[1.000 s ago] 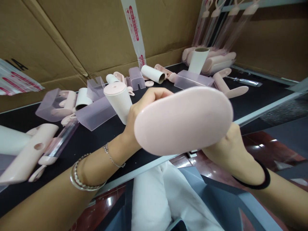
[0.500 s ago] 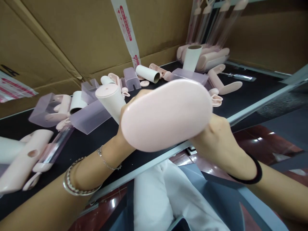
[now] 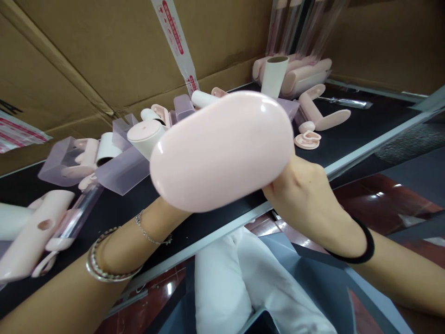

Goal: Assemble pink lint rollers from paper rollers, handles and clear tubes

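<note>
A glossy pink oval piece (image 3: 222,150) is raised close to the camera and fills the middle of the view. Behind its right end is my right hand (image 3: 301,195), its fingers hidden by the piece. The piece also covers my left hand; only the wrist with a thin chain and the forearm with bracelets show at the lower left. What the fingers grip on the far side cannot be made out. Just left of the piece, a white roll with a pink cap (image 3: 144,137) is partly covered by it.
On the black table (image 3: 375,116) lie purple translucent covers (image 3: 123,169), a pink holder (image 3: 38,232), a white tube (image 3: 274,76), an open pink bracket (image 3: 313,111) and a clear packet (image 3: 351,103). Cardboard (image 3: 104,51) stands behind. A metal edge (image 3: 375,146) runs along the front.
The pink oval piece has come up and to the left, looks larger, and now hides my left hand and more of the white roll. My right hand has shifted slightly left with it.
</note>
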Demonstrator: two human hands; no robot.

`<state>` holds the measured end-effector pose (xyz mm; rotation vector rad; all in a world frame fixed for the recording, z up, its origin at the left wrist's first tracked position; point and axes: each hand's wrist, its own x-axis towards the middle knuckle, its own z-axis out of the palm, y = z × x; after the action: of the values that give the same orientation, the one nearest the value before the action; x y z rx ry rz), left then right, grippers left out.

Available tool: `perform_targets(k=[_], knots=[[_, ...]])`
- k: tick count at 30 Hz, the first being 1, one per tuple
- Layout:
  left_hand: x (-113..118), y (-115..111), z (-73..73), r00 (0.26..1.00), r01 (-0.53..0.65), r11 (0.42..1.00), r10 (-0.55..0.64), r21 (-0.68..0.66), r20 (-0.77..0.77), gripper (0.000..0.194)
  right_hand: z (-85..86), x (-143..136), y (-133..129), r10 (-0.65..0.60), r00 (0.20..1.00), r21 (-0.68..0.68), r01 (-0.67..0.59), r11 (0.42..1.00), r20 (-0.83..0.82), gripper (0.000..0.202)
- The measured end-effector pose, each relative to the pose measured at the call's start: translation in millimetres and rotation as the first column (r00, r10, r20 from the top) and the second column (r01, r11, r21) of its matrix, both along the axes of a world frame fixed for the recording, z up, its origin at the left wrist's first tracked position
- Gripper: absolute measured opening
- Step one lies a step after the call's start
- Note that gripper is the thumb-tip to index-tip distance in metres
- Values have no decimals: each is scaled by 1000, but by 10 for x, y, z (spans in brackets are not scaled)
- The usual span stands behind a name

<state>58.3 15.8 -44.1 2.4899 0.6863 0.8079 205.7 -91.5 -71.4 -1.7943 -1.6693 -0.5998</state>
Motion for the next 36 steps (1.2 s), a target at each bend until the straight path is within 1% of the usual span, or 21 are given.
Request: perform_targets(k=[2,3,8,11,13,15,16,17,18,20,21,22,24,26,32,36], knots=[[2,-7,-10,987,-55,998,59,-34,153,35,7,-8,-7,-7,1000,-15,7,1000,-3,18],[2,-11,-15,976,-68,996,77,-51,203,36,9,-12,-11,-8,1000,-18,8,1000,-7,18],[14,-8,-26,957,-58,994,80,-87,279,36,7,-43,-13,-29,999,-29,28,999,-27,13],[38,11,-27,946,5,991,38,-130,323,29,17,-48,-5,-47,997,-59,43,997,-64,7],[58,20,-27,934,57,976,22,-209,357,27,29,-25,-11,-46,995,-89,37,995,-94,5],[67,19,-27,919,119,936,22,-331,394,34,42,23,-37,-43,993,-104,32,994,-109,13],[67,15,-25,913,160,899,22,-409,407,42,48,53,-59,-45,993,-98,34,995,-106,17],[64,9,-22,908,214,847,12,-487,418,50,54,84,-86,-43,994,-78,35,996,-98,21],[59,3,-18,905,269,783,-8,-561,424,56,60,113,-116,-33,996,-46,29,998,-79,23],[52,-5,-10,903,349,661,-47,-664,428,55,74,155,-179,16,1000,28,-15,999,-7,24],[51,-6,-7,904,366,623,-62,-692,422,52,82,166,-207,42,999,46,-43,998,30,24],[52,-4,-6,907,371,604,-73,-706,415,50,89,171,-229,63,996,45,-66,997,60,24],[59,1,-13,918,358,596,-87,-719,386,48,100,166,-252,72,994,-8,-72,997,83,24],[68,3,-30,925,352,588,-101,-728,366,49,105,154,-247,55,995,-52,-51,997,87,23],[83,-29,-59,919,382,547,-139,-745,369,55,96,130,-201,62,983,-28,-58,998,171,16],[90,-30,-37,922,379,557,-159,-739,353,57,109,105,-210,47,984,-63,-37,997,172,16]])
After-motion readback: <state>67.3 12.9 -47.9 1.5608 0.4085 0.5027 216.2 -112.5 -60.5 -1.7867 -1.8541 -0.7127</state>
